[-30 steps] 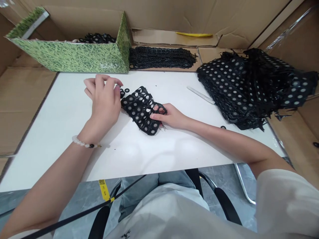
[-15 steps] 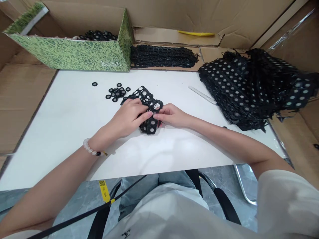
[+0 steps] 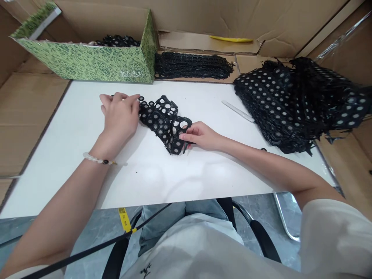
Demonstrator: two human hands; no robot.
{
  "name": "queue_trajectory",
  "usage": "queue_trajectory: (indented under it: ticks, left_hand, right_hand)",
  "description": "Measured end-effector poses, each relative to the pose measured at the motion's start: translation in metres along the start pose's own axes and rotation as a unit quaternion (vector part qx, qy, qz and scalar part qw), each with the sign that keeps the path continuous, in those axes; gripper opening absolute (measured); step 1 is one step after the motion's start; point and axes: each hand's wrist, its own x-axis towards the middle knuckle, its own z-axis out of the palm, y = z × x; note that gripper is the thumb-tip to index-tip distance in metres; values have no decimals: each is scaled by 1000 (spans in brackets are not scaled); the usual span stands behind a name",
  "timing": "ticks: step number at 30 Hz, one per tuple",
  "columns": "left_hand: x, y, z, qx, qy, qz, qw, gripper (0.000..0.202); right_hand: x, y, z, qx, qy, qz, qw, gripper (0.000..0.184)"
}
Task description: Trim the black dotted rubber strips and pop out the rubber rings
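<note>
A black rubber sheet (image 3: 158,123) full of round holes and grey-centred rings lies crumpled on the white table. My right hand (image 3: 200,135) pinches its right edge between thumb and fingers. Its other fingers are partly hidden under the sheet. My left hand (image 3: 120,114) is off the sheet, to its left, held over small loose black rings with its fingers apart and bent downward. Some of those rings, such as a black ring (image 3: 141,98), show beside the thumb; others are covered by the hand. The left fingertips are partly hidden.
A green patterned box (image 3: 95,62) holding black pieces stands at the back left. Beside it lies a stack of black strips (image 3: 194,65). A large pile of black perforated sheets (image 3: 279,104) fills the right side, near a clear plastic strip (image 3: 237,111). Cardboard walls (image 3: 203,17) enclose the table.
My left hand has left the sheet and moved left and away from me, over the loose rings. My right hand stays on the sheet's right edge.
</note>
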Motion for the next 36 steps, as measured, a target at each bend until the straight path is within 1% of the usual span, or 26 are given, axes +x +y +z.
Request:
queue_trajectory:
  ticks: [1,3,5,6,7,8,9,11,12,14,15,18,20,24,26,28,30,34,36]
  left_hand:
    - [-1,-1,0,31,3,-4,999,46]
    - [-7,4,0,39,54,23,998,43]
    - [-16,17,-1,-5,82,104,991,33]
    - [-20,25,-2,-30,82,149,985,29]
    - [-24,33,-2,-52,56,192,978,27]
    - [-29,40,-2,-69,12,235,969,28]
    - [-32,46,0,-85,-46,273,957,31]
    - [-38,53,5,-116,-142,319,930,37]
    - [-40,54,9,-134,-174,328,919,40]
    - [-42,54,15,-165,-203,328,908,43]
    - [-42,53,18,-171,-210,322,907,43]
    - [-42,51,21,-161,-207,291,920,43]
    - [-43,52,21,-154,-199,280,926,43]
    - [-48,55,22,-147,-179,295,927,34]
    - [-49,57,22,-147,-172,288,931,32]
    - [-48,57,22,-158,-179,271,932,34]
    - [-47,57,21,-180,-199,249,931,39]
    - [-44,58,19,-249,-228,191,921,49]
    - [-43,58,19,-272,-241,177,915,50]
  right_hand:
    - [0,-1,1,3,4,4,1000,47]
    - [0,-2,2,14,18,10,1000,47]
    - [1,-2,3,30,37,15,999,48]
    - [2,-1,3,36,42,12,998,49]
    - [2,-1,3,39,43,4,998,50]
    - [3,0,3,39,41,-9,998,52]
    - [4,1,2,33,38,-26,998,53]
    - [5,1,0,10,27,-71,997,55]
    - [5,1,0,-4,18,-92,996,55]
    - [4,-2,-1,-28,-6,-120,992,53]
    - [3,-3,-1,-36,-21,-124,991,52]
    - [0,-7,0,-39,-45,-110,992,51]
    - [-2,-8,3,-29,-36,-94,994,50]
    - [-4,-6,7,-24,-5,-60,998,47]
    - [-3,-4,7,-21,4,-56,998,46]
    - [-3,-2,7,-7,2,-60,998,47]
    - [-2,0,6,6,-8,-62,998,48]
    - [-2,2,4,22,-13,-51,998,50]
    - [-2,3,3,19,-11,-48,999,51]
